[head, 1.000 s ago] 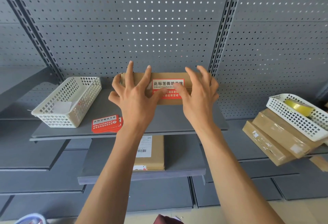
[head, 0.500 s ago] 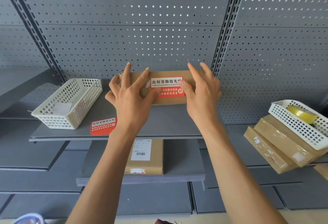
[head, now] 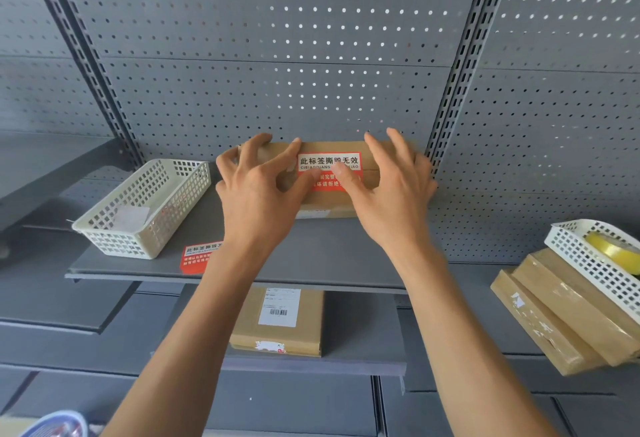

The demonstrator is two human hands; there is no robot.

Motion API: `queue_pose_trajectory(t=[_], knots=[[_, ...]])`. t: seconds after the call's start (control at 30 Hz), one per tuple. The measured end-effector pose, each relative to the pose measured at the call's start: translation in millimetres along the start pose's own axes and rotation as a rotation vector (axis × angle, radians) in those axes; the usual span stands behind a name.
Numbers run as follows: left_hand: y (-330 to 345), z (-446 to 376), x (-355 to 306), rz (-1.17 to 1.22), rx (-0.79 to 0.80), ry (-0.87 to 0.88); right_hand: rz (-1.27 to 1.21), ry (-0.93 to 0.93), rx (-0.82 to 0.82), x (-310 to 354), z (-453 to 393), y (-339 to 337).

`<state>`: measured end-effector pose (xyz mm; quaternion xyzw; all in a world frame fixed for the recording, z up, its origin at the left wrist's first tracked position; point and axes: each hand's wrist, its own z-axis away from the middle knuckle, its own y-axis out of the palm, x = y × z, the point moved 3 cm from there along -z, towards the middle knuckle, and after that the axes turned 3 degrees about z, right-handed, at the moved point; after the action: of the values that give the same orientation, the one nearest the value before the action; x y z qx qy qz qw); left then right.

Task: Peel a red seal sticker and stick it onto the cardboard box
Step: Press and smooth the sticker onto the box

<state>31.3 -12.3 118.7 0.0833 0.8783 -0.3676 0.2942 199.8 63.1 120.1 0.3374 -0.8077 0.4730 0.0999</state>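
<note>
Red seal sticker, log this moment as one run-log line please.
step: pressing red seal sticker on cardboard box | left hand: thumb on sticker | right hand: thumb on sticker | sticker stack: shelf

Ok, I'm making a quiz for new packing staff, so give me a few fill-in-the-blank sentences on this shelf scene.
1. The red sticker sits on the cardboard ____.
2. Both hands, left and right, press with their ____ on the sticker.
3. The basket to the left is ____ in colour.
4. Spare stickers lie on the ____ beside the basket.

Missing words: box; thumbs; white; shelf
</note>
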Motion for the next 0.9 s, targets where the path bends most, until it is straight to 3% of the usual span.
queue_pose_trajectory(t=[0.17,0.37,0.9], knots=[[-2,-17,2,-0.085,0.025,0.013,0.090,0.016,0.029,9,-9,4],[-2,-45,12,-0.138,0.138,0.148,0.079,0.031,0.125,7,-30,3],[4,-77,34,-0.148,0.337,0.230,-0.195,0.095,0.230,-5,-55,2]])
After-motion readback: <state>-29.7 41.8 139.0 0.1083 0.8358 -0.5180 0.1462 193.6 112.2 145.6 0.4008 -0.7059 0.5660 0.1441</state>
